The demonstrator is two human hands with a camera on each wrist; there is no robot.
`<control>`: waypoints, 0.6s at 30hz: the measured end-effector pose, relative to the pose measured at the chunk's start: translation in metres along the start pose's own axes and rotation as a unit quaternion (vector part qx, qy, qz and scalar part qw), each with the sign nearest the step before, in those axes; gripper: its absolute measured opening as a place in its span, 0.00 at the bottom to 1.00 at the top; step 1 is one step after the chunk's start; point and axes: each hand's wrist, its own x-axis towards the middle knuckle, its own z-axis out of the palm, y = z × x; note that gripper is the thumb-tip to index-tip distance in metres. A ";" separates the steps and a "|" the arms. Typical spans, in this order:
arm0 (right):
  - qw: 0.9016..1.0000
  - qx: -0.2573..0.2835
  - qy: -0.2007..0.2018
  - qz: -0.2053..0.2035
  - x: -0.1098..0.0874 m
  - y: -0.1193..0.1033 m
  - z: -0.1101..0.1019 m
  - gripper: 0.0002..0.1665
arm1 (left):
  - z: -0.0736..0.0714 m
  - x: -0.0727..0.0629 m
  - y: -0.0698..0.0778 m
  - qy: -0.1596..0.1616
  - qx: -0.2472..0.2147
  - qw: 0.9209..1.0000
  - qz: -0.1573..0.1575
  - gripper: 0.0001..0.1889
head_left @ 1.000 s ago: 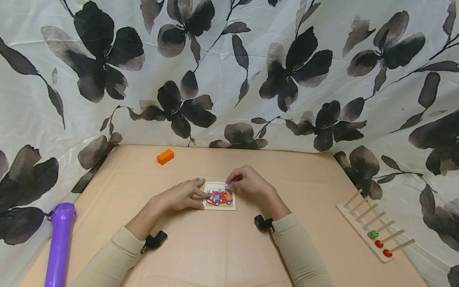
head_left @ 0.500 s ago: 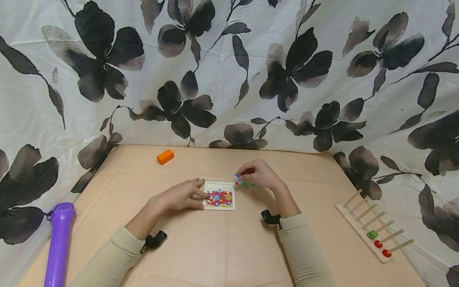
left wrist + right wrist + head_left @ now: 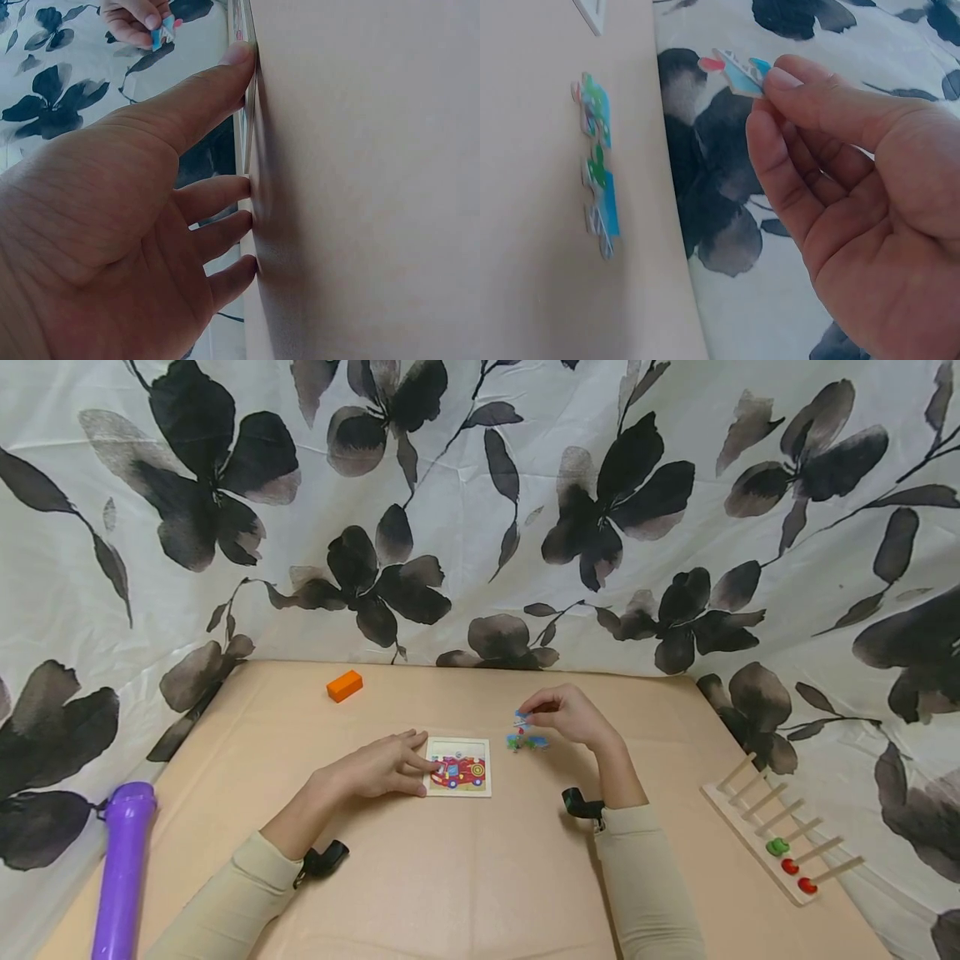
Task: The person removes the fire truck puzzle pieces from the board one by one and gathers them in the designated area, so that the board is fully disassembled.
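Note:
A small puzzle tray (image 3: 459, 748) with a red vehicle picture lies mid-table. Its lower part is filled; the upper part is a bare pale base. My left hand (image 3: 381, 767) rests at the tray's left side, fingers loosely extended, with fingertips touching the edge and the picture. Right of the tray, my right hand (image 3: 573, 718) holds a blue jigsaw piece (image 3: 741, 73) with a red tab, pinched between thumb and fingers above the table. Below it, joined or touching green-and-blue jigsaw pieces (image 3: 596, 169) lie on the table.
An orange block (image 3: 345, 686) lies at the back left. A purple tube (image 3: 126, 868) stands along the left edge. On the right is a wooden peg rack (image 3: 757, 843) with red and green beads. A floral cloth (image 3: 480, 510) hangs behind the table.
My right hand has moved right and back, away from the tray, carrying the jigsaw piece. The loose pieces beneath it have come into view. My left hand has stayed in place.

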 end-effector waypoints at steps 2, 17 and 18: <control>1.000 0.000 0.002 0.004 -0.001 0.001 -0.004 0.08 | -0.001 0.000 -0.001 0.001 0.006 1.000 0.003 0.27; 0.998 -0.010 -0.007 0.068 -0.016 0.018 -0.027 0.09 | 0.000 0.000 0.002 -0.003 -0.005 1.000 -0.003 0.28; 0.998 -0.012 -0.007 0.069 -0.016 0.020 -0.028 0.09 | 0.000 0.000 0.002 -0.004 -0.007 1.000 -0.006 0.28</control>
